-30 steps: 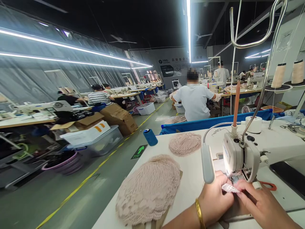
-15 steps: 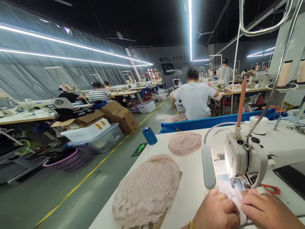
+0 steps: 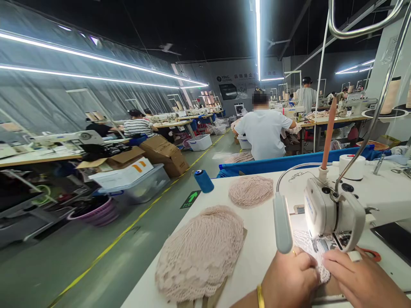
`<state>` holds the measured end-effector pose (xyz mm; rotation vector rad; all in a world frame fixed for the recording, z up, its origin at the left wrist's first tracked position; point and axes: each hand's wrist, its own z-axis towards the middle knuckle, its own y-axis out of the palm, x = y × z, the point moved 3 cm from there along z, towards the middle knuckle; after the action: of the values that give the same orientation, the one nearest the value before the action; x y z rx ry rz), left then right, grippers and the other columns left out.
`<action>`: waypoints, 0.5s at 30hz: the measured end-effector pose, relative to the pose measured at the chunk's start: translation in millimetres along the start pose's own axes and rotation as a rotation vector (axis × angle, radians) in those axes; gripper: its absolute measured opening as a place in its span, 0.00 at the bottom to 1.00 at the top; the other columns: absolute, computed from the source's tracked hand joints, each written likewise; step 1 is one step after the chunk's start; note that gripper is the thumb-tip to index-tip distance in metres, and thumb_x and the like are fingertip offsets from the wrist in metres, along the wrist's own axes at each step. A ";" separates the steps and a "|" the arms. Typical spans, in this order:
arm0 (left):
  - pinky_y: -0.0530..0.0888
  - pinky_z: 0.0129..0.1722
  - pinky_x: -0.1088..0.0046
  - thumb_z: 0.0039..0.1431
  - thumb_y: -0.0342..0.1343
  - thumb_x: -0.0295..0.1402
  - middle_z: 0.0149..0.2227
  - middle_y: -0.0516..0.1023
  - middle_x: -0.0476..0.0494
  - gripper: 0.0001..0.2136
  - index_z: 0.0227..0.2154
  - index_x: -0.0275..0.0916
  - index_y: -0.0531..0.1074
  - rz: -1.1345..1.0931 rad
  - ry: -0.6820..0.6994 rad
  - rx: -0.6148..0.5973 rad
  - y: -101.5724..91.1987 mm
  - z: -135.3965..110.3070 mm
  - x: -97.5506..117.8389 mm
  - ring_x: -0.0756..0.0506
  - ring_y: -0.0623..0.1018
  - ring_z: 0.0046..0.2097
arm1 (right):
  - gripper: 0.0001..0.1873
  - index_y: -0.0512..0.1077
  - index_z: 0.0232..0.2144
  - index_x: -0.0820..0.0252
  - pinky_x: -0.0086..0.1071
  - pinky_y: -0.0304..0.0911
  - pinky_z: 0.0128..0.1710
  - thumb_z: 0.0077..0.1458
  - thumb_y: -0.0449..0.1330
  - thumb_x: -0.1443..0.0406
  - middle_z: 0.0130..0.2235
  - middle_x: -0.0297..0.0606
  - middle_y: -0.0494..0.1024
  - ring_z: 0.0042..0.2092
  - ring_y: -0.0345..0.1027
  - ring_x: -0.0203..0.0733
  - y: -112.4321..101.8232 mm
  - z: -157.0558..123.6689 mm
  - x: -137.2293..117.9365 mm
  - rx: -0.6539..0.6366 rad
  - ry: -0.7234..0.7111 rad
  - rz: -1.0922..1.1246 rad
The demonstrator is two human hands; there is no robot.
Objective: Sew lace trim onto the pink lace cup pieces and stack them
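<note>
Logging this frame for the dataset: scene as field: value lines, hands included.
left hand: on lace piece, fingers curled
right hand: fingertips at the piece's right side
machine: sewing machine, lace at its presser foot
lamp: lit, left of the machine head
stacks: larger lace pile nearer, smaller lace pile beyond
left wrist: gold-coloured bracelet

A pale, openwork lace piece (image 3: 324, 275) lies partly hidden between the left fingers (image 3: 303, 260) and right fingers (image 3: 337, 259), its narrow end showing on their near side, a broader patch spreading beyond the left fingertips.
</note>
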<state>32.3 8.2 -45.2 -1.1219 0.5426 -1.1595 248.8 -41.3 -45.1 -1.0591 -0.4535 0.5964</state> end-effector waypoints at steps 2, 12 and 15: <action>0.73 0.44 0.63 0.69 0.60 0.30 0.41 0.85 0.43 0.05 0.36 0.42 0.79 0.012 -0.002 0.015 -3.9 1.7 -0.1 0.42 0.82 0.41 | 0.29 0.77 0.53 0.49 0.38 0.72 0.41 0.54 0.56 0.77 0.48 0.36 0.87 0.41 0.80 0.47 0.7 -1.1 -1.5 0.021 0.005 0.012; 0.73 0.49 0.63 0.68 0.58 0.33 0.38 0.83 0.41 0.06 0.33 0.43 0.75 -0.114 0.069 -0.068 3.5 -0.5 -2.2 0.44 0.79 0.37 | 0.19 0.74 0.49 0.55 0.32 0.72 0.46 0.62 0.54 0.77 0.49 0.36 0.86 0.41 0.81 0.42 3.8 -5.8 -11.0 -0.078 -0.129 -0.084; 0.73 0.47 0.62 0.71 0.54 0.32 0.37 0.84 0.40 0.09 0.35 0.42 0.77 -0.086 0.087 -0.036 3.2 -2.0 -0.4 0.44 0.76 0.35 | 0.20 0.73 0.49 0.55 0.33 0.72 0.46 0.61 0.53 0.78 0.48 0.35 0.86 0.40 0.81 0.42 0.2 -3.8 -8.2 -0.045 -0.123 -0.093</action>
<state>31.9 7.7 -48.8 -1.1388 0.5890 -1.2816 244.9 -49.1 -47.4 -1.0415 -0.6230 0.5729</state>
